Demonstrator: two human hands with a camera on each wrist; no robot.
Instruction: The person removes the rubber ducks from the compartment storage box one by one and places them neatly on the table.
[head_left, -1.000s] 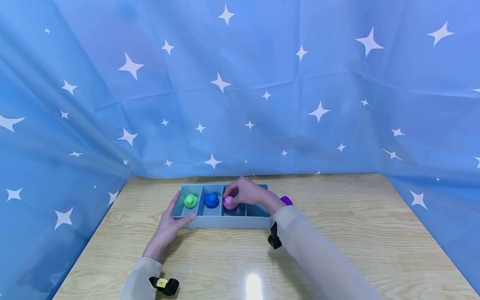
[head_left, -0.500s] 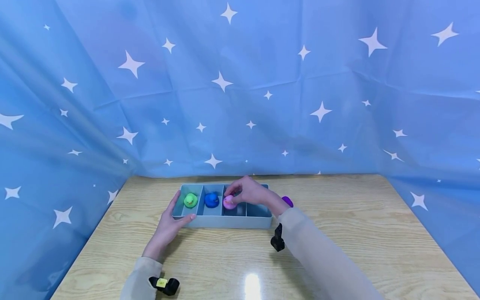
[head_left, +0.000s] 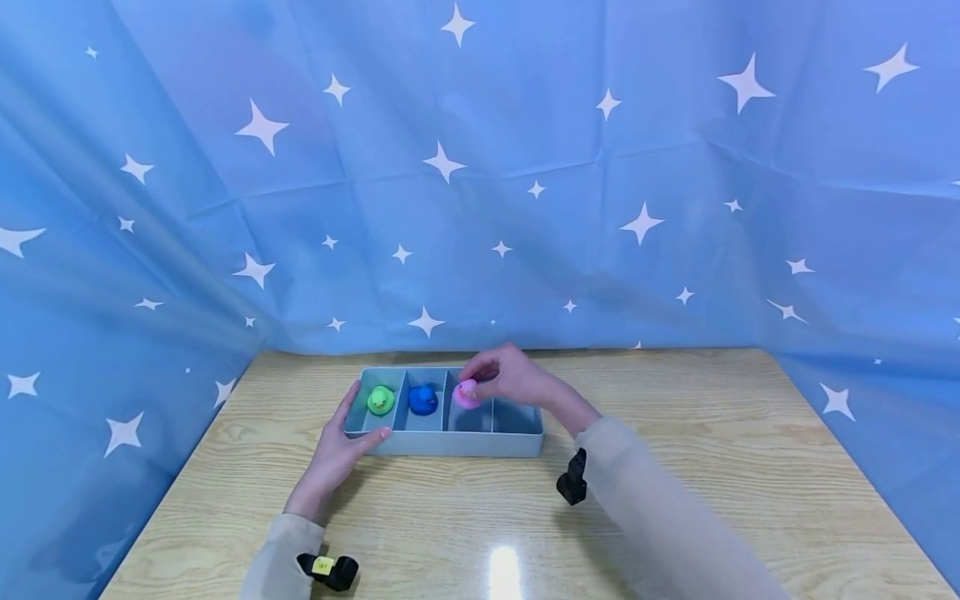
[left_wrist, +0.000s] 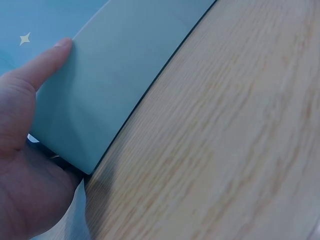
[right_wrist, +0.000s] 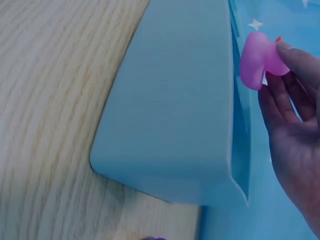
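A blue-grey divided box (head_left: pixel 465 444) lies lengthwise on the table. A green rubber duck (head_left: pixel 381 401) sits in its leftmost compartment, and a blue rubber duck (head_left: pixel 423 401) in the one beside it. My left hand (head_left: pixel 337 450) holds the box's left end, thumb on the front wall and fingers along the side. Over the third compartment, my right hand (head_left: pixel 513 379) pinches a pink rubber duck (right_wrist: pixel 254 62) between thumb and fingertips. In the right wrist view the duck is at the box's rim height or above. The rightmost compartment looks bare; my wrist covers part of it.
A purple thing (right_wrist: pixel 158 238) barely shows at the bottom of the right wrist view; my right arm hides it in the head view. The wooden table (head_left: pixel 420 517) meets a blue star-patterned curtain (head_left: pixel 525 292) at the back and left.
My right hand has lifted the pink duck up and slightly right from the third compartment. The purple thing right of the box is now covered by my arm. My left hand stays put.
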